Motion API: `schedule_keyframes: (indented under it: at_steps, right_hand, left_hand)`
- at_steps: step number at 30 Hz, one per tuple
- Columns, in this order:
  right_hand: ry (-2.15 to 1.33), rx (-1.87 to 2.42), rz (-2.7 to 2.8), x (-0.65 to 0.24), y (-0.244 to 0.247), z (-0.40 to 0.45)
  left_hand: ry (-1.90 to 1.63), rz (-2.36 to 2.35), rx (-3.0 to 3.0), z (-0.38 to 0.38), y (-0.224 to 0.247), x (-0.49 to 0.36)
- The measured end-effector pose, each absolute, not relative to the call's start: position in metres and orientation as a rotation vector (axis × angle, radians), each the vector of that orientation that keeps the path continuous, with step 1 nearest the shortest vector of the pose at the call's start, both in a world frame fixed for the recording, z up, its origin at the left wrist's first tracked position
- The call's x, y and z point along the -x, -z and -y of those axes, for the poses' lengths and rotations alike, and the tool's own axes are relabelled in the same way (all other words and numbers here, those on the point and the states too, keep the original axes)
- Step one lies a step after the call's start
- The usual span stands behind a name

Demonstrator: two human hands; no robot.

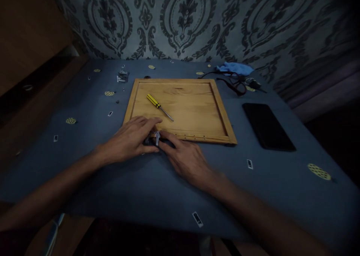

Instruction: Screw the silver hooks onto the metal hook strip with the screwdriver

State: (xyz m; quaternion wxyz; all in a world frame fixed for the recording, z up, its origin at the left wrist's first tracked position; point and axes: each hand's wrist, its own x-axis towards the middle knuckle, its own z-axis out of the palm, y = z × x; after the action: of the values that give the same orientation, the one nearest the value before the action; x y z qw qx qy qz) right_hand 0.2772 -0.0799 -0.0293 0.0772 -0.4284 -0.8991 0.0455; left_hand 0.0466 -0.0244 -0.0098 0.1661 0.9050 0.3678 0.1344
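Note:
A shallow wooden tray-like board (185,102) with a raised rim lies on the table. At its near edge is a small silver metal fitting (157,137); its exact kind is too small to tell. My right hand (189,160) pinches the fitting from the right with thumb and forefinger. From the left, my left hand (131,139) curls around it, the forefinger reaching over the rim and the thumb below. Part of the fitting is hidden by the fingers. Inside the board rests a yellow-and-black screwdriver (159,106), its tip pointing toward the near right. Small dark holes dot the near rim.
Several metal pieces (122,76) and a tiny dark part (117,101) lie at the left. To the right are a black phone or tablet (268,126), eyeglasses (237,86) and a blue cloth (234,68). A patterned wall (185,23) closes off the back of the blue-covered table (112,196).

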Motion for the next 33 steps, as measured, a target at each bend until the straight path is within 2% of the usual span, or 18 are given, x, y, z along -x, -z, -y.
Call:
schedule_keyframes:
  at_steps: [33]
  right_hand:
    - [-0.188,1.275,2.623,-0.2846,0.0344,0.0844]
  left_hand:
    - [-0.471,-1.096,-2.416,0.0266,0.0083,-0.0521]
